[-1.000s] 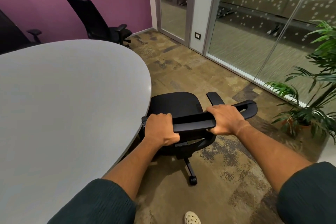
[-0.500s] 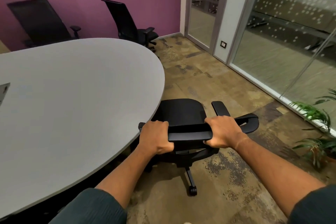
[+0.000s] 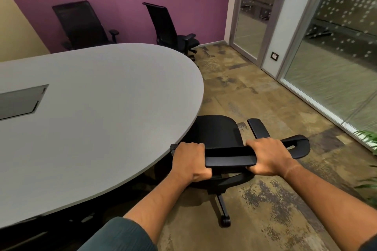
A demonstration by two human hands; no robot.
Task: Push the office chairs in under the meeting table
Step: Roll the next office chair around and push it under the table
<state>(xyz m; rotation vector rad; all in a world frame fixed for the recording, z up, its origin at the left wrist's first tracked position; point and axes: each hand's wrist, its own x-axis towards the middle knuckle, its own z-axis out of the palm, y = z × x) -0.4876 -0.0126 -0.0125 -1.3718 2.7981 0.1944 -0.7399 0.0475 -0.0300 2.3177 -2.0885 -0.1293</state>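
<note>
step in hand: pushing the near office chair [image 3: 220,134] in under the meeting table [image 3: 98,112]. left hand [image 3: 190,162] and right hand [image 3: 269,157] both wrapped tight round the top edge of the chair's backrest [image 3: 230,156], fingers curled over it, one hand at each end. chair sits at the table's rounded right end, seat front just under the table edge, most of the seat not yet under. next move likely needs a straight push forward and left, watching the right armrest [image 3: 258,127] against the rim. chair is black with a padded seat and a castor [image 3: 225,220] near the feet. two more black office chairs [image 3: 169,26] at the far purple wall, apart from the table.
</note>
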